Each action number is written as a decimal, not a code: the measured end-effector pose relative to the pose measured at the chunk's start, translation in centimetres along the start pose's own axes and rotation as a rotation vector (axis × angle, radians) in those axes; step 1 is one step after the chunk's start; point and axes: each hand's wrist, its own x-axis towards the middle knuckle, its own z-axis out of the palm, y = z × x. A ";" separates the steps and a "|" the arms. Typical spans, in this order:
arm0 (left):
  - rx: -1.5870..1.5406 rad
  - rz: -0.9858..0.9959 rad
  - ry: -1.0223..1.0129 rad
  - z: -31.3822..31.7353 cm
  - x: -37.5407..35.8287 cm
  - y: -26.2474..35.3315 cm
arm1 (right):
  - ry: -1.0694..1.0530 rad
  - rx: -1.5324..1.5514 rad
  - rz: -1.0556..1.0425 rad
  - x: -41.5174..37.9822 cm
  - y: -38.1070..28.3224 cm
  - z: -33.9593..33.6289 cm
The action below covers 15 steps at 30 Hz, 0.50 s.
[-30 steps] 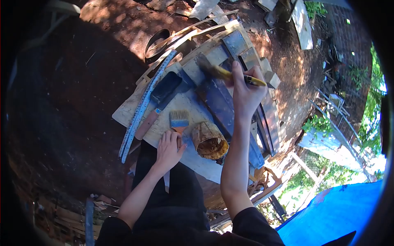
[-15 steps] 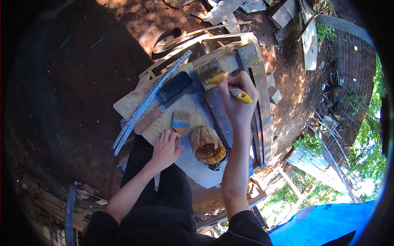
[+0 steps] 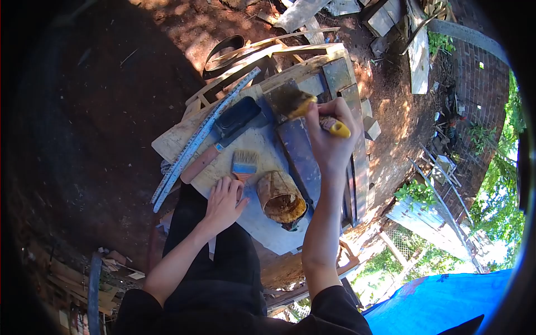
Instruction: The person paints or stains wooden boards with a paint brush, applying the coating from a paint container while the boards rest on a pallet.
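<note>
My right hand (image 3: 335, 134) is closed round the handle of a yellow brush (image 3: 301, 106), whose bristles are over a dark flat piece (image 3: 277, 99) near the far side of the work board (image 3: 167, 144). My left hand (image 3: 226, 198) rests on the board, its fingers over the handle of a blue-banded brush (image 3: 244, 162). Between my hands sits a stained, round container (image 3: 273, 184) with yellowish residue at its mouth. A dark-bladed tool with a wooden handle (image 3: 199, 163) lies left of it, beside a folded measuring rule (image 3: 192, 148).
Dark metal-like strips (image 3: 298, 151) lie along the board's right part. Thin wood pieces and a curved dark band (image 3: 223, 56) are beyond it. Scrap boards (image 3: 419, 61) lie on the ground, near a brick wall (image 3: 480, 84). A blue tarp (image 3: 435, 304) is at lower right.
The yellow brush has turned and shifted slightly right, with its bristles now angled over the dark piece. My right hand moved slightly right; my left hand stays on the blue-banded brush.
</note>
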 end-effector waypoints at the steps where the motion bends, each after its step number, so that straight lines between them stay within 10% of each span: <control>1: 0.003 -0.006 0.001 -0.1 0.0 0.0 | 0.063 0.150 -0.054 -0.1 0.6 0.5; 15: 0.028 0.024 0.000 0.2 -0.2 -0.1 | 0.039 -0.222 -0.202 1.8 -0.8 0.0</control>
